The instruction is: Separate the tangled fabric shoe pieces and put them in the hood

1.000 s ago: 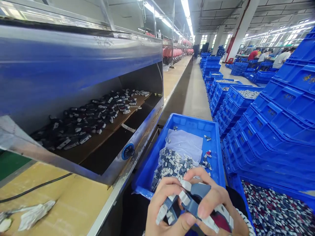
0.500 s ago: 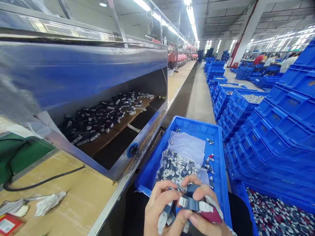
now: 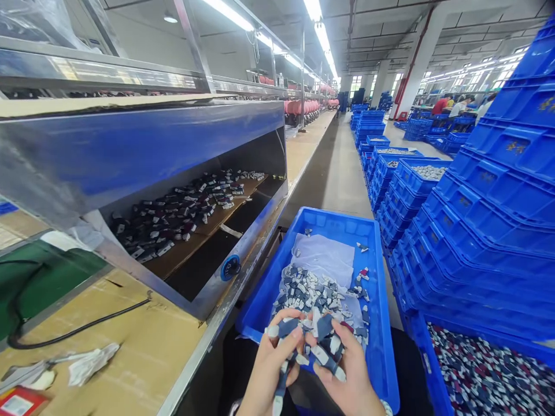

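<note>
I see my left hand (image 3: pixel 269 361) and right hand (image 3: pixel 347 375), fingers curled shut around a bunch of small blue-and-white parts (image 3: pixel 318 341), over the blue crate (image 3: pixel 264 300) at six o'clock.

Both hands, left hand (image 3: pixel 269 370) and right hand (image 3: pixel 351 381), sit low over the near end of an open blue crate (image 3: pixel 377 323), whose top is uncovered. To the left, a steel tunnel housing (image 3: pixel 143 144) overhangs the bench (image 3: pixel 143 352); only its low opening, floored with small dark parts (image 3: pixel 182 211), gives passage. To the right, a wall of stacked blue crates (image 3: pixel 489 231) blocks sideways reach. Between them, a bare aisle floor (image 3: pixel 347 173) runs straight ahead. A black cable (image 3: pixel 82 329) crosses the bench.
</note>
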Motion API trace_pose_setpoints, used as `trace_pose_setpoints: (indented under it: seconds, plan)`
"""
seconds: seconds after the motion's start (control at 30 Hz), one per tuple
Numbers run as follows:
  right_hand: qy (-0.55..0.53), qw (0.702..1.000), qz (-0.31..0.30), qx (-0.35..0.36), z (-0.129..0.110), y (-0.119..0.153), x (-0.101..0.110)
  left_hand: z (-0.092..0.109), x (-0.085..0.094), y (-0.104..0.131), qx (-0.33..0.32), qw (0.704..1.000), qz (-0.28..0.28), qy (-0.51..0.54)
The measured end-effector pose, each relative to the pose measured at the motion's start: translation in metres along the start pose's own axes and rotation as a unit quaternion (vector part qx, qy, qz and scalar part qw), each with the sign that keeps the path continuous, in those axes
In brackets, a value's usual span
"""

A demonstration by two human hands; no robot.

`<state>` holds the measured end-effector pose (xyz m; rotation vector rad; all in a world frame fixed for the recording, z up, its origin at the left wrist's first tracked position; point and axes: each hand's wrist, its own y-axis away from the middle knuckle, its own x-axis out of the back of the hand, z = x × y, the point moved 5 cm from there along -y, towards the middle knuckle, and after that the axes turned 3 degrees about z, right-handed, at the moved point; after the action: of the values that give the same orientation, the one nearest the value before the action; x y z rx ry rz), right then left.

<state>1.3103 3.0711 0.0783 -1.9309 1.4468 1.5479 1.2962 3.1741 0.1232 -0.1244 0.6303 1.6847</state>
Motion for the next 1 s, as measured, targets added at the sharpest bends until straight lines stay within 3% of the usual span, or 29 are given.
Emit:
trace_pose_setpoints:
  seconds: [0.1,0.2,0.47,0.6,0.8,0.9,1.0]
  plan:
    - [-0.087,0.996,-0.009,-0.017,-0.004,0.007,-0.002,-0.012,-0.002,-0.001,0.068,0.98,-0.01,0.187]
    - [-0.168,0.985,-0.026,-0.041,-0.006,0.014,0.002,-0.018,-0.001,-0.001,0.096,0.951,0.023,0.294]
    - [-0.206,0.978,0.036,-0.005,-0.016,0.026,0.029,-0.018,-0.013,0.005,0.14,0.919,0.074,0.36]
    - [-0.229,0.972,0.041,-0.016,-0.016,0.027,0.03,-0.019,-0.019,0.004,0.165,0.904,0.056,0.392]
    - [-0.208,0.976,-0.071,-0.006,-0.019,0.032,0.024,-0.029,-0.015,0.003,0.137,0.936,0.031,0.322]
    - [-0.18,0.976,-0.124,0.003,-0.023,0.035,0.021,-0.029,-0.021,0.005,0.109,0.969,-0.023,0.222]
    - [-0.172,0.977,-0.129,0.001,-0.026,0.035,0.019,-0.025,-0.03,0.007,0.061,0.991,-0.081,0.09]
